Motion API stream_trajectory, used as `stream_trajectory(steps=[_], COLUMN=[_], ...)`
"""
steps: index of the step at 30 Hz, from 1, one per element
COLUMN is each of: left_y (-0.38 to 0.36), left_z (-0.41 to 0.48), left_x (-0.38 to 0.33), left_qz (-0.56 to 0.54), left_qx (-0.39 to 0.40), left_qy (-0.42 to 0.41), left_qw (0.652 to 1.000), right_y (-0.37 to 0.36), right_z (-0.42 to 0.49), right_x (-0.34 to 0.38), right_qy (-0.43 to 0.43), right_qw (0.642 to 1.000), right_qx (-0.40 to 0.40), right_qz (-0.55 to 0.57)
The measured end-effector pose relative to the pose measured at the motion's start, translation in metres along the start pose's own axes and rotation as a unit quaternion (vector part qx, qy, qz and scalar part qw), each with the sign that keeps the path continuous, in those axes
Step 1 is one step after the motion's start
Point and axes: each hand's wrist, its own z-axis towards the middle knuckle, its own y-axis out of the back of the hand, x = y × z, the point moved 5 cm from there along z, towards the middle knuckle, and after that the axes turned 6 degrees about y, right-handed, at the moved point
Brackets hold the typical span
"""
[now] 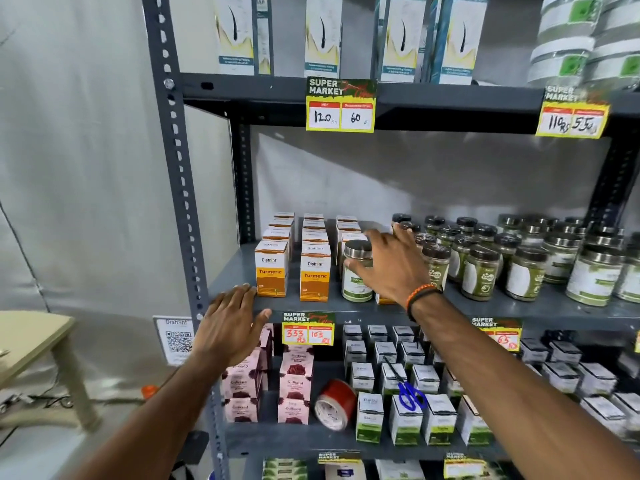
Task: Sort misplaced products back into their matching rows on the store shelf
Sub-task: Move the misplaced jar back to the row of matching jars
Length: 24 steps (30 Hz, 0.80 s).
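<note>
One green jar (357, 271) stands wrongly in the turmeric boxes (272, 270) row; my right hand (391, 261) closes around it, my left hand (230, 322) rests open at the shelf edge (346, 315). I should lift straight, then move right. Its label and the box behind are partly hidden.

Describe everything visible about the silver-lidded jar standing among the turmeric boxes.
The jar is clear, filled with green powder, with a shiny silver lid and a white-and-green label. It stands upright at the front of the third turmeric box row on the middle shelf. The right hand reaches over it, thumb at its side; a grip is unclear.
</note>
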Motion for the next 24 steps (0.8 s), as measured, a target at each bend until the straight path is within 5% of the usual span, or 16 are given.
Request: stream_trajectory(steps=[12, 24], left_y=[0.003, 0.029], left_z=[-0.003, -0.035], left_x=[-0.001, -0.018], left_qz=[-0.013, -0.023], left_qx=[-0.003, -0.029], left_qy=[0.006, 0.015], left_qw=[1.0, 0.999], right_y=[-0.005, 0.067], right_z=[0.004, -0.05], right_x=[0.002, -0.027], right_qy=[0.011, -0.034], right_qw=[0.998, 0.952], right_qx=[-0.049, -0.193], right_qz=[0.024, 0.234])
